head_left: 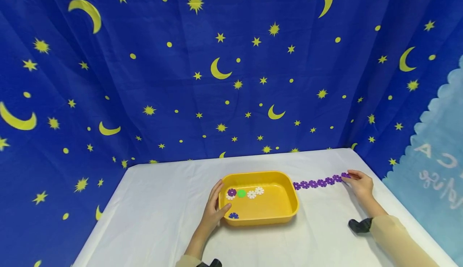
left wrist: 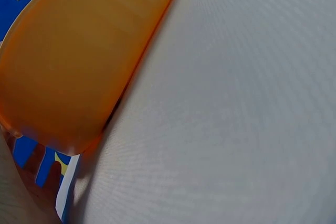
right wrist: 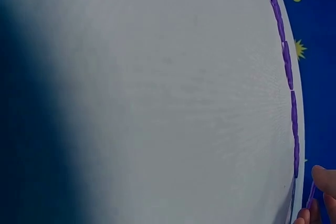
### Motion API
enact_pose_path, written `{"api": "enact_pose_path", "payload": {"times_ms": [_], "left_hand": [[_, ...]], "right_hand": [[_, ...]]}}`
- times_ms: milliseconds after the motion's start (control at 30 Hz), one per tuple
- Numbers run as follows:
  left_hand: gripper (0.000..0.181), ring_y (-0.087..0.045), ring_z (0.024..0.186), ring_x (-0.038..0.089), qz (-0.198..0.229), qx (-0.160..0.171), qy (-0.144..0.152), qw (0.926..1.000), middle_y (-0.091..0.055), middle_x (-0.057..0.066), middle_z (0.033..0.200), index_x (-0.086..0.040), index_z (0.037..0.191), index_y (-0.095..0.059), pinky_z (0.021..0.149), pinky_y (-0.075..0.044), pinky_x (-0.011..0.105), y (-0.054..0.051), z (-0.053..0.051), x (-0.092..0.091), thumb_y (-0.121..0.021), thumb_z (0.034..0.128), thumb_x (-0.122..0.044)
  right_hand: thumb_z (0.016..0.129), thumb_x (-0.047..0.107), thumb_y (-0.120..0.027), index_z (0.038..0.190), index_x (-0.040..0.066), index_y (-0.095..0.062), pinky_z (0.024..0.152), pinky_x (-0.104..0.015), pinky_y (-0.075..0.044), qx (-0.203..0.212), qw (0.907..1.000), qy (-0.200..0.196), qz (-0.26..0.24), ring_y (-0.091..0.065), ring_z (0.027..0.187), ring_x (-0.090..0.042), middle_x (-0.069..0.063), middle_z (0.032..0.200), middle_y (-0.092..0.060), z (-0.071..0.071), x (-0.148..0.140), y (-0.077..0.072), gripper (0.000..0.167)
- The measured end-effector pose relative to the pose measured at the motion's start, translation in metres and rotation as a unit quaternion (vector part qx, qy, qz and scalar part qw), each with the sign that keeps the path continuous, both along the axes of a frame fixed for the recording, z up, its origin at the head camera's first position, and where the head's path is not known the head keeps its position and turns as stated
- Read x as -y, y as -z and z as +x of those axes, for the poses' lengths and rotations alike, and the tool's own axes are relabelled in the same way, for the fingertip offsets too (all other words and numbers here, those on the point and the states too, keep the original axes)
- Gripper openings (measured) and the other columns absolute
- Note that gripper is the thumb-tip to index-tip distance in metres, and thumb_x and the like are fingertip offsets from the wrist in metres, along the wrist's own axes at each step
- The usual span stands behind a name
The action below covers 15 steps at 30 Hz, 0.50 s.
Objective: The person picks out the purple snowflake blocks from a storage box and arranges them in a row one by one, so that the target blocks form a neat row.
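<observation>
A yellow plastic tray (head_left: 258,220) stands on the table, several flower-shaped discs inside it. My left hand (head_left: 213,210) holds the tray's left end, thumb over the rim and fingers along the outer wall. Right of the tray, several purple flower-shaped discs (head_left: 321,183) lie in a row. At the row's far right end my right hand (head_left: 363,185) pinches a purple disc (right wrist: 311,195) between thumb and fingers. In the right wrist view this disc is tilted up, close to the row's end; whether they touch I cannot tell.
In the tray lie white discs (head_left: 259,191), a green disc (head_left: 241,194), a purple disc (head_left: 232,192) on a white one, and a blue disc (head_left: 233,215). A white cloth (head_left: 162,210) covers the table. Behind hangs a blue star-patterned curtain (head_left: 202,98).
</observation>
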<state>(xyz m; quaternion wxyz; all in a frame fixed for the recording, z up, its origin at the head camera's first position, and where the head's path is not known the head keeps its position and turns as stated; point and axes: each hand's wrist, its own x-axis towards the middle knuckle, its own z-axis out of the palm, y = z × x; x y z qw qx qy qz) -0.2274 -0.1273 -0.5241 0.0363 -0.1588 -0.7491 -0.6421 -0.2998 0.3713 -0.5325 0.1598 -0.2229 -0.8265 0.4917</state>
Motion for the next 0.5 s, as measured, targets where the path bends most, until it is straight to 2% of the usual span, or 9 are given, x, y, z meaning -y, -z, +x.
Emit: {"api": "enact_pose_path", "payload": {"times_ms": [167,267,367,433,500], "left_hand": [[0.068,-0.014,0.147,0.034,0.008,-0.007,0.000,0.9999,-0.016,0.017,0.159,-0.001,0.147,-0.031,0.107,-0.017,0.005,0.0014,-0.0010,-0.0003,-0.062,0.0866,-0.001],[0.068,-0.014,0.148,0.033,0.004,-0.003,-0.001,1.0000,-0.015,0.016,0.160,-0.001,0.147,-0.030,0.106,-0.017,0.004,0.0012,-0.0007,-0.0004,-0.062,0.0871,-0.002],[0.068,-0.014,0.148,0.033,-0.001,0.002,-0.002,1.0000,-0.015,0.015,0.160,-0.001,0.148,-0.030,0.106,-0.017,0.004,0.0010,-0.0006,-0.0004,-0.062,0.0875,-0.003],[0.068,-0.014,0.148,0.032,-0.003,0.005,-0.003,1.0000,-0.016,0.015,0.160,-0.001,0.148,-0.030,0.106,-0.017,0.004,0.0008,-0.0005,-0.0004,-0.062,0.0877,-0.004],[0.068,-0.014,0.148,0.032,-0.004,0.008,-0.004,1.0000,-0.015,0.015,0.160,-0.001,0.148,-0.029,0.107,-0.017,0.004,0.0003,-0.0002,-0.0005,-0.062,0.0878,-0.004]], "right_hand": [[0.080,0.005,-0.072,0.121,-0.010,-0.058,0.059,-0.002,-0.039,0.003,0.9999,0.010,0.011,-0.041,0.062,0.017,0.015,0.075,-0.061,-0.0009,-0.0046,0.0034,0.046],[0.080,0.004,-0.071,0.121,-0.010,-0.057,0.059,-0.003,-0.038,0.015,0.9997,0.013,0.014,-0.042,0.063,0.014,-0.003,0.084,-0.067,-0.0003,-0.0051,0.0043,0.046],[0.081,0.004,-0.069,0.121,-0.011,-0.056,0.056,-0.005,-0.037,0.027,0.9994,0.010,0.021,-0.043,0.066,0.006,-0.025,0.105,-0.064,0.0002,-0.0042,0.0044,0.045],[0.081,0.004,-0.068,0.120,-0.011,-0.057,0.054,-0.006,-0.037,0.034,0.9989,0.006,0.030,-0.043,0.067,0.003,-0.031,0.115,-0.058,0.0004,-0.0030,0.0046,0.043],[0.081,0.003,-0.068,0.119,-0.011,-0.058,0.053,-0.007,-0.037,0.035,0.9987,0.007,0.035,-0.044,0.066,0.000,-0.032,0.116,-0.057,0.0002,-0.0023,0.0045,0.042]]}}
